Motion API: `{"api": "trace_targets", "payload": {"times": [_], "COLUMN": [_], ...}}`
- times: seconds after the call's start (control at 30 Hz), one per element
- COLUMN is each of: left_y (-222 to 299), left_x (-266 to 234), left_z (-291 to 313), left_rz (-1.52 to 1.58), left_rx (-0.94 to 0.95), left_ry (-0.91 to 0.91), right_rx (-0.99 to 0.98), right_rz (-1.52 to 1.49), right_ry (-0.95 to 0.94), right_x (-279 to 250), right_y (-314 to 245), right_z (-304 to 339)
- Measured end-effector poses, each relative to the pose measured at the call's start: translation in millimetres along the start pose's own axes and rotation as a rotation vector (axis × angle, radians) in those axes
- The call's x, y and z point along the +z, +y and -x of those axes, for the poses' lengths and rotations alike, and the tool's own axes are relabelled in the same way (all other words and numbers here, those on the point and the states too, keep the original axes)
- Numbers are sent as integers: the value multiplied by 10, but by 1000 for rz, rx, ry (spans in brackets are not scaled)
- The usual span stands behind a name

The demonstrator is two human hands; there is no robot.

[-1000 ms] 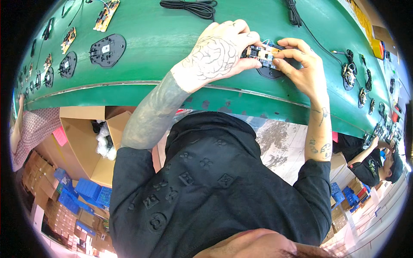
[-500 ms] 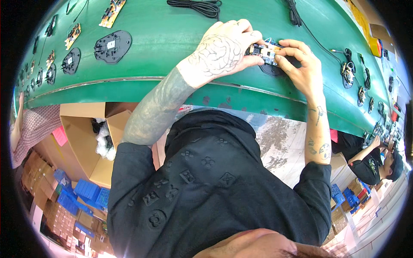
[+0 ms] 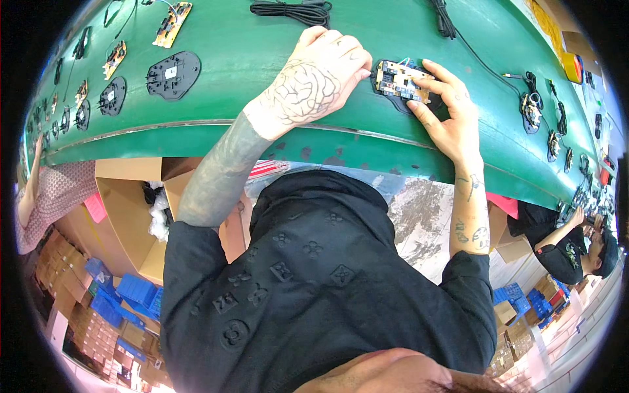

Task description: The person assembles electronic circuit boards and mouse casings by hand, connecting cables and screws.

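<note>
A tan circuit board (image 3: 397,77) with dark parts and thin wires lies on a black plastic base (image 3: 397,105), likely that of a computer mouse, on the green surface. My right hand (image 3: 453,108) grips the right side of this assembly, thumb at the near edge and fingertips on the board. My left hand (image 3: 314,78) is just to the left, apart from the board. Its fingers are curled, thumb and forefinger pressed together; whatever they hold, if anything, is hidden.
Coiled black cable (image 3: 291,11) lies beyond my left hand. More black bases (image 3: 173,75) and tan boards (image 3: 173,25) line the green bench (image 3: 242,78) to the left; wired assemblies (image 3: 531,110) sit right. Open cardboard box (image 3: 128,216) stands below left. Co-workers are at both sides.
My left hand has come off the board and moved left, uncovering it. My right hand stays at the board's right side, with its fingers shifted slightly.
</note>
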State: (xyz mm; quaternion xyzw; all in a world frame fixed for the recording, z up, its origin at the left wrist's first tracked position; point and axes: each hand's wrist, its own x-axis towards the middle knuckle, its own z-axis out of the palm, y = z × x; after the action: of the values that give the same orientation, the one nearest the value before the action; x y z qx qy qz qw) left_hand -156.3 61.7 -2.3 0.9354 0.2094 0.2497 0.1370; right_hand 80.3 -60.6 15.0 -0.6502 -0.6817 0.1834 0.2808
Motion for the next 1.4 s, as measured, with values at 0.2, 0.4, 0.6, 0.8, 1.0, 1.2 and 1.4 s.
{"api": "trace_targets", "payload": {"times": [0.2,0.4,0.6,0.8,1.0,1.2,1.4], "left_y": [21,30,12,39,-162,-118,-320], "left_x": [33,-15,-49,-91,107,6,-633], "left_z": [-19,-63,-222,-378,-213,-264,-514], "left_rz": [-38,-51,-16,8,108,106,-8], "left_rx": [-44,-33,-140,-224,-53,-194,-156], "left_ry": [-52,-100,-238,-258,-31,-192,81], "right_rx": [-19,-13,-9,-84,-227,-237,-180], "right_rz": [-5,-5,3,45,302,429,599], "right_ry": [28,46,49,96,73,43,-68], "right_x": [44,63,61,49,245,229,94], "right_y": [12,2,-8,-176,-367,-395,-578], "right_z": [26,34,31,-17,-121,-91,-221]}}
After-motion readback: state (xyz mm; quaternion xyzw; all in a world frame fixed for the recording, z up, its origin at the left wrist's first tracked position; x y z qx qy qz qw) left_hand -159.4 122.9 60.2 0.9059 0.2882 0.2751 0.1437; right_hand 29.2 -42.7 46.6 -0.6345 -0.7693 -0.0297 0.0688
